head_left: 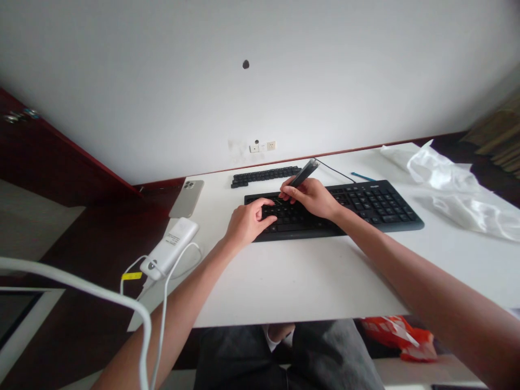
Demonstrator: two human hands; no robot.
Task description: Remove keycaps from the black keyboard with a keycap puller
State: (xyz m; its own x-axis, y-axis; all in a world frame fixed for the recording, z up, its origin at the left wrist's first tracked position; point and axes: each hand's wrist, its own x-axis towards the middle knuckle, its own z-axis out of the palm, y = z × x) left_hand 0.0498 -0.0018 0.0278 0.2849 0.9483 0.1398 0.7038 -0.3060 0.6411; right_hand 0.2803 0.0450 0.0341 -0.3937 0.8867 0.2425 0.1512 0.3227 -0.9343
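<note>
A black full-size keyboard (376, 206) lies on the white table. My left hand (248, 221) is at its left end, thumb and index finger apart over the keys, with nothing visible between them. Just to the right, my right hand (311, 196) is closed around a dark pen-like tool (304, 172). The tool slants, its grey upper end pointing up and right and its lower end hidden by my fingers. My hands and the tool cover part of the keyboard's left half. Behind the keyboard, black keycaps (264, 175) sit in rows.
On the left are a phone (189, 195), camera side up, and a white power bank (173, 244) with a white cable (164, 303). A thin blue stick (363, 176) lies behind the keyboard. White plastic wrapping (442, 170) spreads across the right side. The keyboard's cable runs toward the back.
</note>
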